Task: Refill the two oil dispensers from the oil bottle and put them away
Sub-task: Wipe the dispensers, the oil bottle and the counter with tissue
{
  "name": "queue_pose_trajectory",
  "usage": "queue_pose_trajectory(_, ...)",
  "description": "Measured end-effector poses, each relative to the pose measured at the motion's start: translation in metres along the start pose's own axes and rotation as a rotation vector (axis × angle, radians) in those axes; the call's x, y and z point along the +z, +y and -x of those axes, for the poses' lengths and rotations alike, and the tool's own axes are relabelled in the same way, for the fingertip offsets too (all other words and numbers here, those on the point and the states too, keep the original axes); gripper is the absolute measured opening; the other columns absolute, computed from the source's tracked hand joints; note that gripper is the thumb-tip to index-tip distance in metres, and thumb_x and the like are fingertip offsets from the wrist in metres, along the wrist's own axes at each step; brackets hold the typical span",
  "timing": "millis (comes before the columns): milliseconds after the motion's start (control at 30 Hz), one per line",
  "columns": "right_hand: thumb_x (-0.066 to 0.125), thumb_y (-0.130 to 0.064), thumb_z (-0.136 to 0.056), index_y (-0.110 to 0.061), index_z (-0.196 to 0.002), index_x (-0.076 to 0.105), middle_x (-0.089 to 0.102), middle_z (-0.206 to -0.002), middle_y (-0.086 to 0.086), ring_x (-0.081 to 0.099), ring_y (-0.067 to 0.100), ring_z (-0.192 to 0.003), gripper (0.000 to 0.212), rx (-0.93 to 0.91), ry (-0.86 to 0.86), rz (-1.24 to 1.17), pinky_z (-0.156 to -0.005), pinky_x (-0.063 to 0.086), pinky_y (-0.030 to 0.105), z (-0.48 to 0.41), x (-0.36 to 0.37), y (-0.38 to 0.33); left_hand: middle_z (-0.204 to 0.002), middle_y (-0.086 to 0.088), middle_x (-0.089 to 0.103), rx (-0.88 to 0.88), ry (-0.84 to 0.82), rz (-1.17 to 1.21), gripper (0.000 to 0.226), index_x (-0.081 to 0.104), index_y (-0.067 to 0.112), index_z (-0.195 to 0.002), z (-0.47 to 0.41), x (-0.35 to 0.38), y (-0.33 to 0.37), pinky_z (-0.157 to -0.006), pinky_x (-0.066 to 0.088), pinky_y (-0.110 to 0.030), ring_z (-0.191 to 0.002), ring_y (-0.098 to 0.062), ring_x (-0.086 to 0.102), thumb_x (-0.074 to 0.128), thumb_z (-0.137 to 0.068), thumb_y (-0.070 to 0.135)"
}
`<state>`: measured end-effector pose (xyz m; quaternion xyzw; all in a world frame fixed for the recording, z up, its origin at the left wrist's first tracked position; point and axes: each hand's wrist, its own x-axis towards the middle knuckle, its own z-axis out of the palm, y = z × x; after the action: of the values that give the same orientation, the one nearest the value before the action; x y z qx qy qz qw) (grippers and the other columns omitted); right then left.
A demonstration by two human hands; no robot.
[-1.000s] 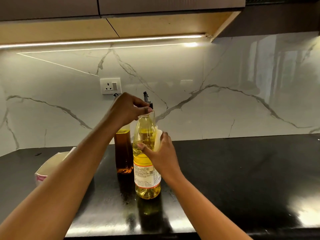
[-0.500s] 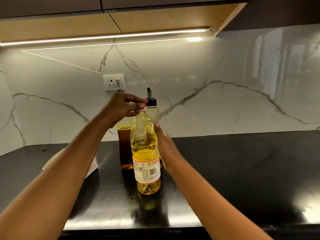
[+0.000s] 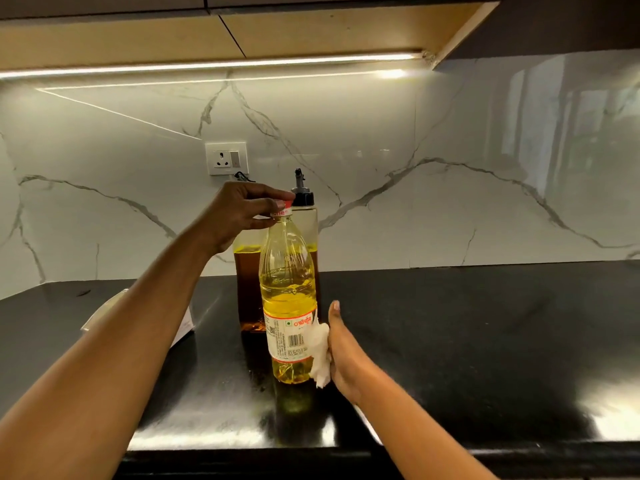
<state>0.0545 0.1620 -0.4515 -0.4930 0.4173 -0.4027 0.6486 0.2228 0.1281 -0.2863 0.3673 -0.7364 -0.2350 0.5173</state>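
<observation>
Red cap (image 3: 282,212) pinched by left hand (image 3: 239,213); right hand (image 3: 344,355): tissue (image 3: 320,353) grip unclear.
</observation>
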Motion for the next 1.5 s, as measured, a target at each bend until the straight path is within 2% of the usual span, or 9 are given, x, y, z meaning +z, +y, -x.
queue_pose_trajectory(267,0.021,-0.075,-0.085,-0.022,-0.141,0.040,0.046,-0.142,0.015,0.045,0.034,-0.128,0.080,-0.437,-0.092,0.126,-0.105,0.037,0.053,-0.001,0.035,-0.116,-0.099,0.004,0.074,0.002,-0.085,0.141,0.026,0.077,0.023,-0.092,0.000,-0.015,-0.010,-0.081,0.058,-0.027,-0.098,-0.013,0.068,0.058,-0.085,0.005)
queue_pose_trajectory(400,0.052,-0.056,-0.086,-0.019,-0.130,0.046,0.057,-0.120,0.002,0.054,0.017,-0.106,0.058,-0.547,0.002,0.464,-0.083,0.046,0.029,-0.005,0.032,-0.103,-0.107,-0.001,0.073,0.033,-0.162,0.193,0.021,0.078,0.024,-0.092,-0.002,-0.021,-0.015,-0.083,0.057,-0.030,-0.108,-0.020,0.065,0.072,-0.076,0.013)
queue_pose_trajectory(600,0.080,-0.032,-0.072,-0.032,-0.122,0.049,0.062,-0.116,-0.014,0.056,0.006,-0.110,0.059,-0.192,-0.104,0.503,-0.091,0.045,0.023,-0.015,0.001,0.016,-0.107,-0.002,0.073,0.024,-0.171,0.266,0.017,0.078,0.020,-0.093,-0.002,-0.025,-0.017,-0.079,0.057,-0.027,-0.105,-0.018,0.067,0.066,-0.082,0.014)
queue_pose_trajectory(667,0.082,-0.032,-0.069,-0.030,-0.128,0.048,0.062,-0.122,-0.011,0.056,0.006,-0.112,0.068,-0.177,-0.103,0.491,-0.096,0.045,0.027,-0.018,0.000,0.031,-0.106,-0.002,0.073,0.035,-0.177,0.264,0.018,0.078,0.020,-0.092,-0.002,-0.023,-0.018,-0.078,0.057,-0.026,-0.103,-0.018,0.068,0.065,-0.081,0.017)
queue_pose_trajectory(800,0.078,-0.024,-0.074,-0.031,-0.106,0.058,0.068,-0.105,-0.008,0.063,0.010,-0.100,0.038,-0.264,-0.111,0.349,-0.081,0.050,0.025,-0.015,0.009,-0.017,-0.105,-0.001,0.074,0.035,-0.164,0.278,0.030,0.078,0.019,-0.093,-0.003,-0.024,-0.021,-0.078,0.057,-0.026,-0.103,-0.017,0.067,0.053,-0.089,0.004)
queue_pose_trajectory(1033,0.082,-0.041,-0.066,-0.019,-0.131,0.039,0.055,-0.123,0.001,0.054,0.018,-0.112,0.081,-0.616,0.206,0.551,-0.093,0.049,0.034,-0.022,0.044,-0.086,-0.111,-0.003,0.072,0.034,-0.201,0.338,0.030,0.077,0.019,-0.098,-0.001,-0.028,-0.026,-0.080,0.056,-0.026,-0.108,-0.018,0.066,0.077,-0.072,0.034)
queue_pose_trajectory(1133,0.080,-0.044,-0.067,-0.018,-0.129,0.038,0.050,-0.123,0.001,0.049,0.017,-0.114,0.079,-0.722,0.416,0.672,-0.093,0.047,0.030,-0.027,0.050,-0.077,-0.108,0.001,0.072,-0.003,-0.135,0.127,0.020,0.074,0.025,-0.102,0.000,-0.021,-0.014,-0.082,0.056,-0.029,-0.105,-0.015,0.066,0.063,-0.089,0.016)
queue_pose_trajectory(1300,0.070,-0.057,-0.072,-0.015,-0.131,0.033,0.043,-0.126,0.003,0.042,0.017,-0.117,0.081,-0.847,0.693,0.876,-0.100,0.041,0.028,-0.024,0.057,-0.068,-0.090,-0.001,0.072,0.099,0.125,-0.611,0.038,0.072,0.017,-0.106,0.001,0.001,0.012,-0.072,0.059,-0.030,-0.077,-0.015,0.070,0.074,-0.076,0.040)
queue_pose_trajectory(1500,0.053,-0.069,-0.076,-0.021,-0.138,0.027,0.038,-0.134,-0.001,0.040,0.013,-0.123,0.082,-0.782,0.507,0.840,-0.099,0.041,0.028,-0.012,0.043,-0.049,-0.085,-0.004,0.073,0.021,0.066,-0.509,0.029,0.073,0.011,-0.101,-0.004,-0.004,0.019,-0.061,0.056,-0.015,-0.070,-0.008,0.070,0.077,-0.077,0.026)
